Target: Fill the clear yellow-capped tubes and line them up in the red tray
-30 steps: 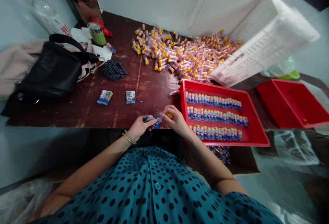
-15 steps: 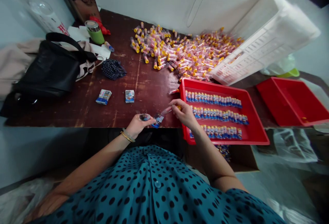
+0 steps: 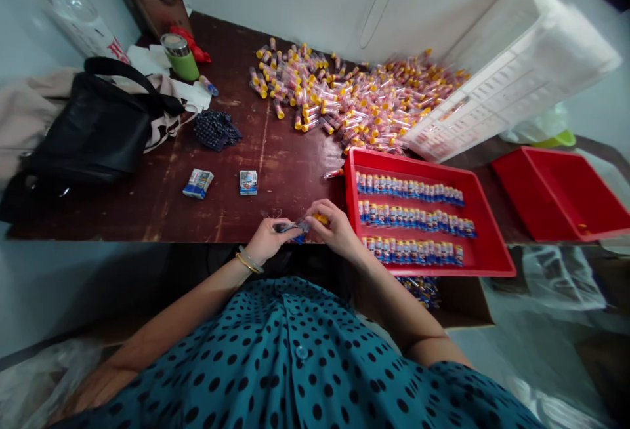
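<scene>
At the table's front edge, my left hand (image 3: 266,239) is closed on a small blue printed wrapper (image 3: 299,239); a dark, shiny piece also shows between its fingers, too small to name. My right hand (image 3: 335,227) pinches a clear tube with a yellow cap (image 3: 321,218). The tube's far end meets the wrapper between both hands, and fingers hide part of it. Just right of my hands is a red tray (image 3: 492,219) with three rows of tubes in blue wrappers (image 3: 416,219). Two small stacks of blue-and-white printed wrappers, one left (image 3: 198,183) and one nearer (image 3: 249,183), lie on the table.
Yellow-capped tubes (image 3: 344,101) form a large heap at the back, beside a tilted white crate (image 3: 492,101). A single tube (image 3: 333,174) lies by the tray. On the left are a black bag (image 3: 93,134), dark cloth (image 3: 216,130) and green jar (image 3: 183,61). A red bin (image 3: 556,193) stands right.
My right hand has moved left with the yellow-capped tube, bringing it to the wrapper in my left hand. The left hand has barely moved.
</scene>
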A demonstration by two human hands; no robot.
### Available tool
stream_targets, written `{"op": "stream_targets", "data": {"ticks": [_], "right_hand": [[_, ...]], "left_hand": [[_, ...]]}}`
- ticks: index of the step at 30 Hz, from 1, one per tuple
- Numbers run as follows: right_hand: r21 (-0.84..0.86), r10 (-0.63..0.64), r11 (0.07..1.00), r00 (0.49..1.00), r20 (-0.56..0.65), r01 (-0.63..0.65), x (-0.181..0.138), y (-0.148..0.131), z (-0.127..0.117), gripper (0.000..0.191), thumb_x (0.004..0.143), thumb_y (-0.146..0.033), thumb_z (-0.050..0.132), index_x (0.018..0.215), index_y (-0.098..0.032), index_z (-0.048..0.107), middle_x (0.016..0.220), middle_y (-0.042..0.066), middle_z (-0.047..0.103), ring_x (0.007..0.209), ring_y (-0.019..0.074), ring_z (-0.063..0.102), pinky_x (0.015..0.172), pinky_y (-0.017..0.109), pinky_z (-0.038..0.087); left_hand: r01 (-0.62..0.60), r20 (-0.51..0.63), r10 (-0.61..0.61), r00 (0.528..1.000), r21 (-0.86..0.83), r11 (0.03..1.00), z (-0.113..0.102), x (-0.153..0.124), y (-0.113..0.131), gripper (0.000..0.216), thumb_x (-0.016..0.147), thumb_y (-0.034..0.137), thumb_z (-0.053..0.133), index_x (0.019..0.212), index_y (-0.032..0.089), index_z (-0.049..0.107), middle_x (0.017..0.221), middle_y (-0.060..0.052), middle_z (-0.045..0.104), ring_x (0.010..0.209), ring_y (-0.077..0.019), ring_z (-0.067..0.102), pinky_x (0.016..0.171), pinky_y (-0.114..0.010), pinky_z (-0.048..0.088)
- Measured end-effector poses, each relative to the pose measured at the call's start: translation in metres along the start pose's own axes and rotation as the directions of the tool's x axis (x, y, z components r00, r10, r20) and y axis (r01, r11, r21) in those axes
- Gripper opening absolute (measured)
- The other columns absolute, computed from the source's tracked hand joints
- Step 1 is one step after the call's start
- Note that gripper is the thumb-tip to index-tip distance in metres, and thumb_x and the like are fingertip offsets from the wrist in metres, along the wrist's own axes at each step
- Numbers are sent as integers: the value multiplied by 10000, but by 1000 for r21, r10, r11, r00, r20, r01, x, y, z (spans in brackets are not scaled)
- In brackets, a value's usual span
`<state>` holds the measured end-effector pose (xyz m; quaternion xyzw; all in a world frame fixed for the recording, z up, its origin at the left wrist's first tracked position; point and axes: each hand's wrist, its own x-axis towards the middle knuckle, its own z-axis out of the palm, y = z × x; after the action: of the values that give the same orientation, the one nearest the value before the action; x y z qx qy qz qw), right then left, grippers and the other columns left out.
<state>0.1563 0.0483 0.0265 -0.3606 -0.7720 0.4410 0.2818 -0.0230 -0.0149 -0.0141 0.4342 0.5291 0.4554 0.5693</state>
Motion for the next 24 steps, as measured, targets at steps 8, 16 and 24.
{"op": "stream_targets", "data": {"ticks": [8,16,24], "right_hand": [[403,351,866,934,-72,-295,4,5,-32,274,875,-432,598,1069,-240,570,622,-55,463,466,82,371,431,203,298],[96,127,989,981,-147,-114,8,3,-34,189,906,-383,553,924,-209,627,873,30,569,694,124,539,628,243,463],[-40,-15,999,1000,20,16,3,4,1,203,917,-330,568,795,-178,625,915,43,549,861,151,564,826,272,457]], "left_hand": [[46,-137,-64,989,-129,991,-2,6,-5,260,570,363,861,617,160,704,565,24,601,564,-113,485,592,-255,387],[183,-29,-197,980,-250,951,-2,0,7,304,609,410,837,692,152,698,660,8,602,614,-118,521,570,-240,416],[130,42,-126,991,-121,984,-1,-3,14,324,693,441,767,625,141,668,596,22,565,588,-108,471,579,-244,389]]}}
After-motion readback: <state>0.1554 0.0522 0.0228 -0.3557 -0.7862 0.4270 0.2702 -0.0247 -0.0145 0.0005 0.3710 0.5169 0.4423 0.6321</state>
